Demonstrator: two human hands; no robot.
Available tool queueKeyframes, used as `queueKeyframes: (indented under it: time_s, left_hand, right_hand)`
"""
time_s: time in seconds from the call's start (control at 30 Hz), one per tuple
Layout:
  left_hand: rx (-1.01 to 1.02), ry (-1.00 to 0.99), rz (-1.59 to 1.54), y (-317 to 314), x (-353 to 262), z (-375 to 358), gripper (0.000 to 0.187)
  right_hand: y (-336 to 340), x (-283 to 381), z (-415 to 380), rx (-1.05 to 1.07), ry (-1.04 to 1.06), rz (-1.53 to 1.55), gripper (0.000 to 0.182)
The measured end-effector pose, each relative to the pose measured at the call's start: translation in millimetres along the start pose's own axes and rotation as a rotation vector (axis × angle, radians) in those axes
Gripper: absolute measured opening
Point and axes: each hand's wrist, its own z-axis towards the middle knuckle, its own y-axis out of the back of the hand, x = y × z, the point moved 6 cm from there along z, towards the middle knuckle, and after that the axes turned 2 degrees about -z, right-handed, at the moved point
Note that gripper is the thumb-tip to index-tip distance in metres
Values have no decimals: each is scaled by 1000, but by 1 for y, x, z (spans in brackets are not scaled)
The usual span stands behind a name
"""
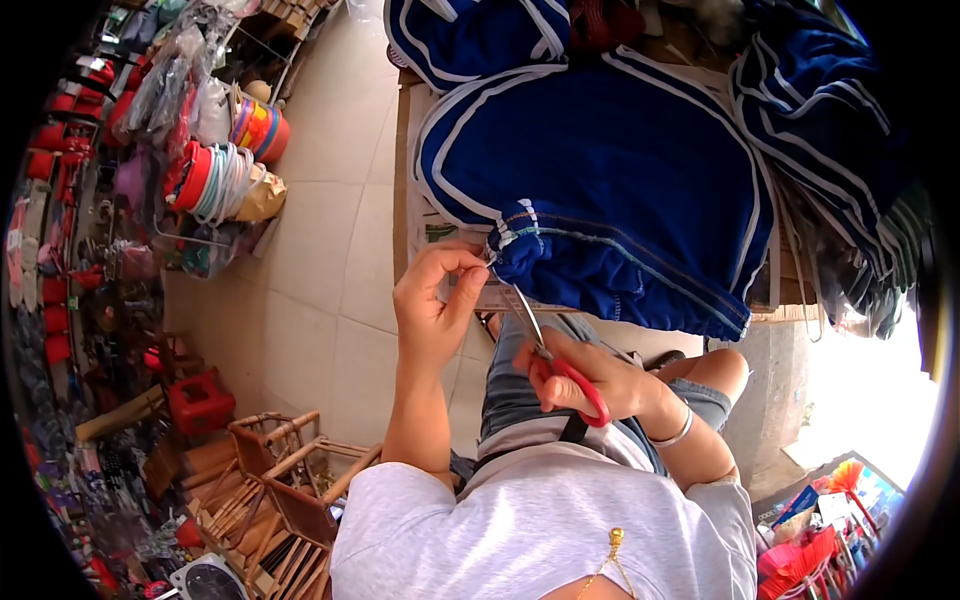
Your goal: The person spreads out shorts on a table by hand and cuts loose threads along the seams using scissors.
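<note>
Blue trousers with white stripes (600, 150) lie spread over the table, their gathered waistband edge toward me. My left hand (437, 295) pinches the bunched corner of that waistband between thumb and fingertips, at the table's near left side. In my right hand (590, 375) is a pair of red-handled scissors (530, 322), fingers through the loops. The blades point up and away from me, their tips just below the pinched corner and close to my left fingertips.
More blue striped garments (480, 40) are heaped at the table's back and right. A bamboo chair (300, 470) and a red stool (200, 402) stand on the tiled floor (320, 260) to my left. Crowded shelves line the far left; red fans (800, 560) sit at lower right.
</note>
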Motion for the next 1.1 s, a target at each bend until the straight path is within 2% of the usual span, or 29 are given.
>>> queueKeyframes:
  time_s: [0.07, 0.23, 0.4, 0.47, 0.77, 0.8, 0.87, 0.93, 1.0, 1.1]
  left_hand:
    - [-4, -2, 15, 1, -2, 0, 10]
    - [3, -113, 137, 3, -12, 1, 12]
    - [4, -88, 130, 6, -13, -2, 12]
    - [4, -93, 143, 7, -13, -3, 12]
    - [13, -126, 113, 8, -11, -4, 11]
    - [18, -83, 43, 9, -9, -5, 11]
    - [24, -41, -26, 10, -10, -10, 10]
    - [282, 175, -257, -8, -5, -20, 10]
    - [585, 147, -236, -48, -6, -34, 8]
    - [884, 209, -321, -137, -8, -69, 9]
  right_hand:
    - [3, -1, 6, -78, -41, 84, 78]
    - [3, 4, 20, -93, -26, 156, 73]
    - [6, 13, 30, -101, 33, 175, 69]
    - [6, 10, 32, -124, -2, 255, 66]
    - [11, 12, 23, -144, -72, 257, 60]
    - [11, 11, 19, -144, -68, 257, 60]
    - [9, 20, 7, -122, 115, 28, 58]
    - [-1, 22, -13, 80, 99, 23, 57]
    - [-12, 28, -29, 184, 89, 78, 58]
    - [-26, 28, -42, 187, 142, 143, 60]
